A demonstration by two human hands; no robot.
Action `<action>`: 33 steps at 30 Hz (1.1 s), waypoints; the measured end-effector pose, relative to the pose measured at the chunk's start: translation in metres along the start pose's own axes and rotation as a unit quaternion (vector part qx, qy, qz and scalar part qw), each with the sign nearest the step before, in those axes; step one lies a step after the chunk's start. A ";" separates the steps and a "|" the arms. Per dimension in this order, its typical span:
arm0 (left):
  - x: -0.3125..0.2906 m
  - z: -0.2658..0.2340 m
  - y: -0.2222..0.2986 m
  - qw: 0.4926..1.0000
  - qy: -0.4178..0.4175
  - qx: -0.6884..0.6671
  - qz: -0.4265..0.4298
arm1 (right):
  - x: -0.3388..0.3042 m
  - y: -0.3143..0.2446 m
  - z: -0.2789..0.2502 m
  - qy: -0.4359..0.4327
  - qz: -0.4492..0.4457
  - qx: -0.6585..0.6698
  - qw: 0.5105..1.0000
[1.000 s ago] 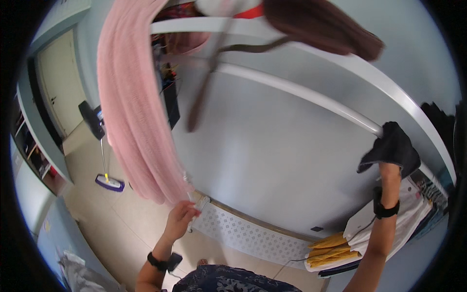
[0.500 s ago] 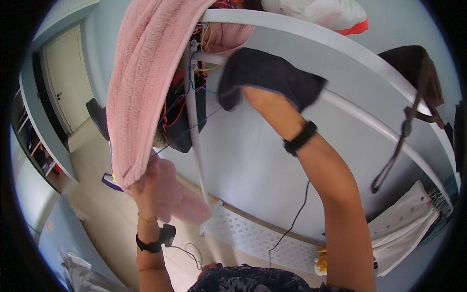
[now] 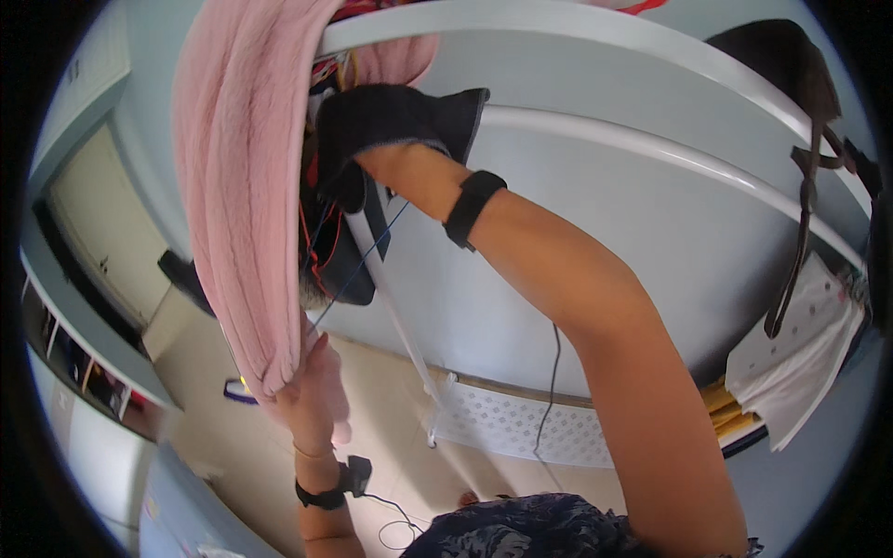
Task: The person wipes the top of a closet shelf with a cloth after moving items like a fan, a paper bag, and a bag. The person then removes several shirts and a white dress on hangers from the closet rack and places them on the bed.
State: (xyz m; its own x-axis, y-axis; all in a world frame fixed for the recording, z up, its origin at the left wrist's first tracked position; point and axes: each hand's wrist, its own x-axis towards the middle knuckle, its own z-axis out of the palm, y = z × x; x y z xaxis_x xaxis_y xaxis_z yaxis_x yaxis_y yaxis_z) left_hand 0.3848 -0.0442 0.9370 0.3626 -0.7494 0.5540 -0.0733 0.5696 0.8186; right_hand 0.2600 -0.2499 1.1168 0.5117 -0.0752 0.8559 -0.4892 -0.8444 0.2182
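Note:
A long pink fleecy blanket (image 3: 246,177) hangs over the upper white rail (image 3: 558,20) at the left. Near its lower end, my left hand (image 3: 302,402) is closed on a gathered fold. A dark grey cloth (image 3: 395,116) covers most of my right hand (image 3: 391,166), hiding the fingers. The cloth moves with this hand and lies against the lower white rail (image 3: 633,139), close to the upright post. A thin blue cord (image 3: 367,256) stretches from beside the cloth down towards my left hand.
Behind the post hangs a black bag (image 3: 349,284) with red cords. A dark brown bag (image 3: 777,70) and its strap hang from the rail at the right. White patterned fabric (image 3: 791,344) is bunched below. A perforated white panel (image 3: 512,423) stands low by the wall.
My right hand and the dark cloth have moved left along the lower rail to the post. My left hand keeps its grip on the blanket. The view has shifted.

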 end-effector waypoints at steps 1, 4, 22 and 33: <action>0.001 0.000 -0.004 0.999 -0.004 -0.039 0.010 | -0.005 0.002 -0.009 0.002 0.002 0.003 1.000; 0.004 0.010 -0.011 0.999 -0.027 -0.037 0.026 | -0.040 0.012 -0.051 -0.012 0.013 -0.006 1.000; -0.054 0.091 -0.005 0.990 -0.011 -0.118 -0.072 | -0.312 0.112 -0.416 -0.080 0.165 -0.512 0.839; -0.099 0.112 -0.006 0.982 -0.039 -0.155 -0.099 | -0.261 0.125 -0.439 0.495 0.367 0.471 0.631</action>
State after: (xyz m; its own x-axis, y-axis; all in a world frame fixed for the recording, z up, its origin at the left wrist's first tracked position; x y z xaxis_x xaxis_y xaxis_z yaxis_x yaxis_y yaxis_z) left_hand 0.2453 -0.0114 0.8941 0.2691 -0.8721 0.4087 0.2814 0.4770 0.8326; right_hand -0.2449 -0.1025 1.1265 -0.5297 -0.6550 0.5389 0.5372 -0.7507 -0.3845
